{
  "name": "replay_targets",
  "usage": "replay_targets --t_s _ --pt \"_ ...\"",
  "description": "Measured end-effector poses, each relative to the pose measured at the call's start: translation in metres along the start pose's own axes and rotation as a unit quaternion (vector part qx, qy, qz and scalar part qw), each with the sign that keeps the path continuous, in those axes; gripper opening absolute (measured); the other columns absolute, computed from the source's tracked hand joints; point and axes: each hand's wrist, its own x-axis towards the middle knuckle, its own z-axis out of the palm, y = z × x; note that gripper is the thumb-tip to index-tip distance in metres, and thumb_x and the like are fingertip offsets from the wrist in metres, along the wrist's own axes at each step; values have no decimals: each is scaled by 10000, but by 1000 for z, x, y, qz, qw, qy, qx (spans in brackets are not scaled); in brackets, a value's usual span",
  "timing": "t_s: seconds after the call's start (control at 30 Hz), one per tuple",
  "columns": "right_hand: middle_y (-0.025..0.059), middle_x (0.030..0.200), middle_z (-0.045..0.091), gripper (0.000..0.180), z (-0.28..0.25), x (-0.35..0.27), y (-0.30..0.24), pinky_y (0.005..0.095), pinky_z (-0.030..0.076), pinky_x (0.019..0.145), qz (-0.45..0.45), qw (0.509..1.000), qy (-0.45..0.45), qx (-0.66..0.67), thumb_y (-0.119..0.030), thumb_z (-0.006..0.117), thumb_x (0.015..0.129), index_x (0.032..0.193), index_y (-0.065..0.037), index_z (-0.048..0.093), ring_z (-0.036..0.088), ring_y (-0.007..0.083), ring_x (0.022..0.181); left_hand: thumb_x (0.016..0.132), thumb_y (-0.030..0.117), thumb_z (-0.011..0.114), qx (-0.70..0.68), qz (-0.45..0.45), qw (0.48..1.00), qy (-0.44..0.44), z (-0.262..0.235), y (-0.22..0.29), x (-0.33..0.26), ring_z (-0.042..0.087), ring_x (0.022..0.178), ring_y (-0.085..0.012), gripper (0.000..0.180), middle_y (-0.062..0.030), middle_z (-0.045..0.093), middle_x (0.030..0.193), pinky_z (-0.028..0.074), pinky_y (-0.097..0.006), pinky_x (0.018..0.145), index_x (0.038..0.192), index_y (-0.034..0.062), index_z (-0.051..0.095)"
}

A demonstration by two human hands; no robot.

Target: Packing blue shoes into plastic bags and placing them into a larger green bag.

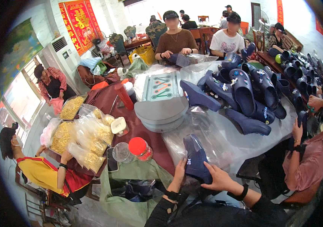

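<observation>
A dark navy clog (pixel 197 162) is between my hands, over the near edge of the table. White charms show on its left side, and its far end has a glossy sheen that may be clear plastic. My left hand (pixel 179 172) grips it along the left edge. On the opposite side my right hand (pixel 219 178) holds its near right end, with the thumb on top. Just beyond lie clear plastic bags (pixel 207 126). A pile of navy clogs (pixel 243 90), several with charms, rises at the right of the table.
A grey case (pixel 161 113) stands mid-table. To its left are a red-lidded jar (pixel 140 147), a clear cup (pixel 123 152), a phone (pixel 112 159) and bags of yellow pieces (pixel 89 143). A green sack (pixel 131 204) hangs at the near edge. Co-workers sit around the table.
</observation>
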Motion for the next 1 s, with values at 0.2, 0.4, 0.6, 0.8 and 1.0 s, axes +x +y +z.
replay_targets --t_s 0.2,0.4,0.6,0.8,1.0 --pt "254 1054 507 973 12 14 -12 434 508 735 48 998 -43 -20 -545 641 776 1465 -75 140 593 404 873 917 314 557 -15 -89 991 -98 -33 -24 15 590 876 -133 384 -68 618 1016 465 -258 798 1108 -19 583" --pt "219 1027 527 910 11 25 -13 427 496 682 37 998 -29 -44 -505 642 794 1449 -53 201 593 382 792 820 233 700 85 -57 987 -123 -5 20 -15 595 894 -158 478 -94 603 1052 495 -284 784 1170 -43 527" --pt "173 1062 545 763 -2 57 5 426 484 791 -66 964 222 -127 -440 686 752 1386 -144 382 568 341 967 797 256 720 120 -109 983 -89 -8 29 -18 606 853 -163 511 -102 617 1009 499 -281 768 1156 -54 531" --pt "138 1258 506 497 -5 123 12 485 313 994 -18 935 266 -234 -190 652 752 1236 -143 548 453 320 1169 796 308 709 161 -103 980 -61 -3 33 -19 609 834 -165 505 -90 625 995 487 -287 754 1127 -43 559" --pt "112 1089 606 274 24 148 44 453 380 906 -38 957 259 -124 -115 619 775 1045 -70 615 543 324 1020 782 355 711 218 -85 972 -24 -8 19 -13 602 867 -181 561 -116 626 1006 478 -292 765 1138 -52 561"
